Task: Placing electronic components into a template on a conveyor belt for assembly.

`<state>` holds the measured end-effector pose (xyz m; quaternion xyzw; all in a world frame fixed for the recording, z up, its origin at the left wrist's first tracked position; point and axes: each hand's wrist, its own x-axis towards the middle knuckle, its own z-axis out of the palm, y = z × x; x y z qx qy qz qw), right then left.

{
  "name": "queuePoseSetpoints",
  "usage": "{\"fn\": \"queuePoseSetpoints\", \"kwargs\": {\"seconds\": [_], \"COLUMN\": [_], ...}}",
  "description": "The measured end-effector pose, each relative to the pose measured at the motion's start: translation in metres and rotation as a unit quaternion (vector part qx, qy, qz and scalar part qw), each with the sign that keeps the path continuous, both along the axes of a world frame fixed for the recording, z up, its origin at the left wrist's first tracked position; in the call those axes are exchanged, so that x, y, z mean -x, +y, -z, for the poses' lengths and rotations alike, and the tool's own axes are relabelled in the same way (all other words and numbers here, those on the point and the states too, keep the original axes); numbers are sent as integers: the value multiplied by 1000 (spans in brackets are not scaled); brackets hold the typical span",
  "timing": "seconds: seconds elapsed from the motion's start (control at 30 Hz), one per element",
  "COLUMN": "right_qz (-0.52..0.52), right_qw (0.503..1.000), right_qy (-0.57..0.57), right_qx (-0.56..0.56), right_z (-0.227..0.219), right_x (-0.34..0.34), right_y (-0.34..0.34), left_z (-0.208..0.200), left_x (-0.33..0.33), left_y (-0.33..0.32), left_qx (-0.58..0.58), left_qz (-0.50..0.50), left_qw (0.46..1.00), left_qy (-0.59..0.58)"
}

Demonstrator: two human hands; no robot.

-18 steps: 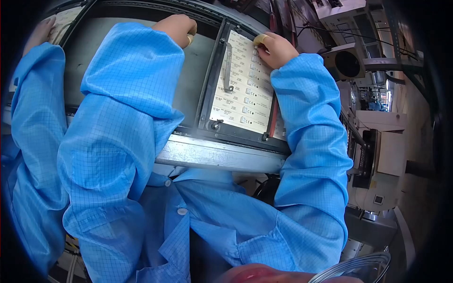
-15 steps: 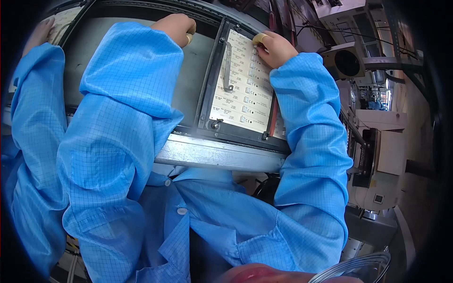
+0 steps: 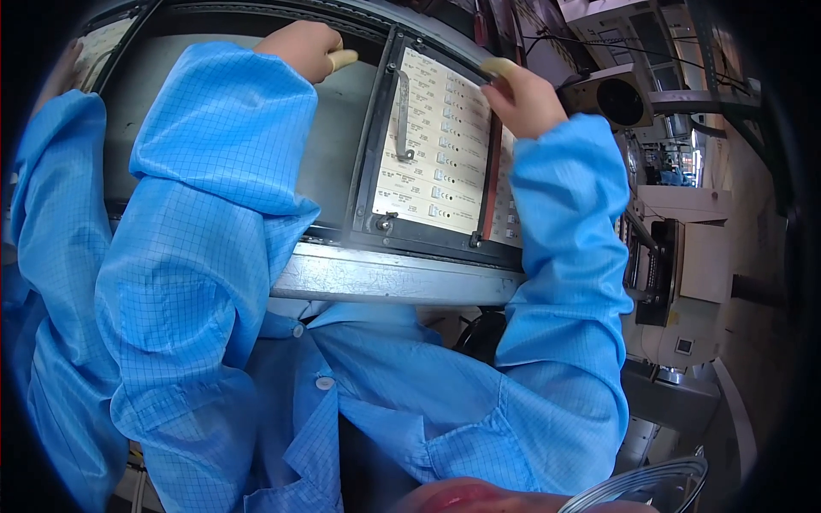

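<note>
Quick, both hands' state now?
Left hand: fingers partly hidden; grip can't be told.
Right hand: fingers bent near the printed panel; grip can't be told.

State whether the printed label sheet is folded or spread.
Spread: the label sheet lies flat within the black frame, its printed face showing.

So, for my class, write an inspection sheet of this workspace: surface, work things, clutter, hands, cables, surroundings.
Surface: grey bed behind scuffed metal rail.
Work things: cream printed panel in black frame; metal strip over it.
Clutter: nothing seen clearly loose.
Hands: left hand over the bed; right hand by the panel's upper right, grip unclear; yellow finger covers on both.
Cables: dark cable, upper right.
Surroundings: boxy machine right; another blue sleeve far left.
</note>
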<state>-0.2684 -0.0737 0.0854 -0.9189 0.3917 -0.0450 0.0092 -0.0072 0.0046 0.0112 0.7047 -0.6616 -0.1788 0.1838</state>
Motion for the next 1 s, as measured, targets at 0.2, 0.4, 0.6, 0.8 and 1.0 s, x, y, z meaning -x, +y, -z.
{"fn": "queuePoseSetpoints", "kwargs": {"seconds": [0.2, 0.4, 0.6, 0.8, 1.0], "right_qz": [201, 191, 229, 236, 247], "right_qw": [972, 975, 961, 951, 951], "right_qy": [84, -12, -131, -186, -174], "right_qx": [-92, -110, -83, -71, -59], "right_z": [-7, 24, 14, 19, 35], "right_x": [32, 48, 63, 96, 105], "right_y": [64, 85, 92, 98, 98], "left_z": [5, -14, -53, -80, -49], "left_x": [-5, 2, 24, 108, 172], "left_y": [-1, 7, 21, 25, -3], "left_qx": [-6, 121, 316, 68, 49], "left_qz": [-5, 36, 115, 239, 324], "left_qw": [998, 990, 935, 966, 945], "left_qy": [54, 67, 115, 77, 21]}}
